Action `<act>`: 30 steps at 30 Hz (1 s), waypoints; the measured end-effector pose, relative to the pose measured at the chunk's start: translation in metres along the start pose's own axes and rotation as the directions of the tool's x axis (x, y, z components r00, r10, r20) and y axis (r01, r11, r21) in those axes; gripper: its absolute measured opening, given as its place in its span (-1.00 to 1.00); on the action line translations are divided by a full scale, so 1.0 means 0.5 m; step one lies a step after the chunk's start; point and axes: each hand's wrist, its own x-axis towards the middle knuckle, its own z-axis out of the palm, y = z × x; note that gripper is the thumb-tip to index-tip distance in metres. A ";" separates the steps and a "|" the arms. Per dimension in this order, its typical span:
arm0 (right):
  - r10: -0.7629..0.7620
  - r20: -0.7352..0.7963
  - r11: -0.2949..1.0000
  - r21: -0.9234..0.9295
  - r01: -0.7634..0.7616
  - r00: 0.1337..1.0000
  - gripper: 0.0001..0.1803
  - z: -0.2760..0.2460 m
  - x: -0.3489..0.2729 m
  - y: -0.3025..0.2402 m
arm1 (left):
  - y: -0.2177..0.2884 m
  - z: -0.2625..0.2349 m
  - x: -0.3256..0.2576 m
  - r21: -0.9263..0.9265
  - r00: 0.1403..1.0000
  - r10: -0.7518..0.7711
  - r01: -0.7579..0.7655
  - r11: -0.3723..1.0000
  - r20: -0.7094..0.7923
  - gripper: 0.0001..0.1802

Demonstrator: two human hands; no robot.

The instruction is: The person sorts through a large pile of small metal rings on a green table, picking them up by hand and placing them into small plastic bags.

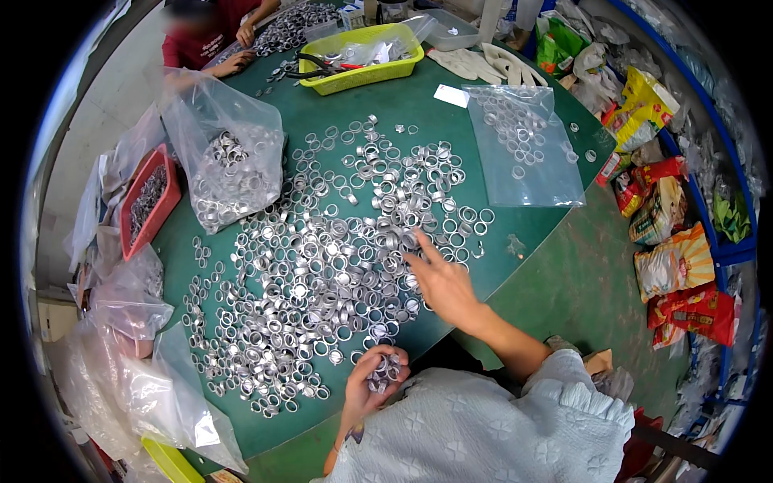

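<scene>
At the near side, the L hand point(357, 386) is cupped, its fingers curled round a small bunch of rings point(385, 373). A bit farther, the R hand point(447, 290) has thumb & index apart, at the R part of the main ring pile point(298, 274); if they touch a ring, I can't tell. The pile is loose round bands of shiny grey metal, on a smooth green table point(322, 105). At L, a red basket point(161, 216) w/ small grey pcs. point(149, 197); next to it a soft clear bag point(189, 105), part-full w/ rings. At R, a flat clear bag point(535, 189) w/ a thin layer of rings. Far side: a yellow basket point(362, 79) w/ plastic bags point(385, 52), pliers point(322, 72) across its L end; white fabric gloves point(467, 64) to its R.
</scene>
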 end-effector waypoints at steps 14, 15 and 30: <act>0.131 0.097 0.973 -0.201 -0.110 0.987 -0.54 -0.021 0.145 0.041 | -0.009 0.021 -0.005 0.043 0.998 -0.014 0.017 0.999 -0.060 -0.75; 0.117 0.086 0.972 -0.216 -0.097 0.989 -0.54 -0.014 0.146 0.041 | -0.009 0.024 -0.004 0.040 0.998 -0.016 0.018 0.999 -0.059 -0.75; -0.304 0.191 0.951 0.006 0.309 0.933 -0.59 0.056 0.119 -0.078 | -0.014 0.022 0.004 0.028 0.999 -0.039 0.040 0.999 -0.037 -0.75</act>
